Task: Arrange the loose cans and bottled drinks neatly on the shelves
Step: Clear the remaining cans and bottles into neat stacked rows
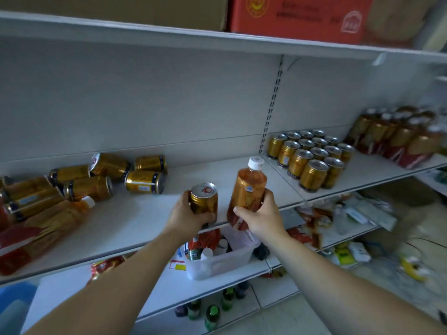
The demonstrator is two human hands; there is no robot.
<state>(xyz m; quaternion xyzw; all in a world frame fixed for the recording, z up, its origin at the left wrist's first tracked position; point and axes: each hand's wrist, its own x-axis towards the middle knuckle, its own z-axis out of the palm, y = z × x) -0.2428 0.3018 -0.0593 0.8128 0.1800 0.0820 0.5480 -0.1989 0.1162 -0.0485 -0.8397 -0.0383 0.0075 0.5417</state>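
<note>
Two hands hold drinks at the front edge of the shelf [145,213]: the left hand [187,215] curls round an upright can [204,198], the right hand [262,215] grips a tilted bottle [246,189] low down, with loose cans [145,181] toppled toward the shelf's left end and neat cans [312,155] standing toward its right.

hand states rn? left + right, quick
Left hand: closed round an upright gold can.
Right hand: closed round a bottle of amber drink with a white cap, tilted slightly.
</note>
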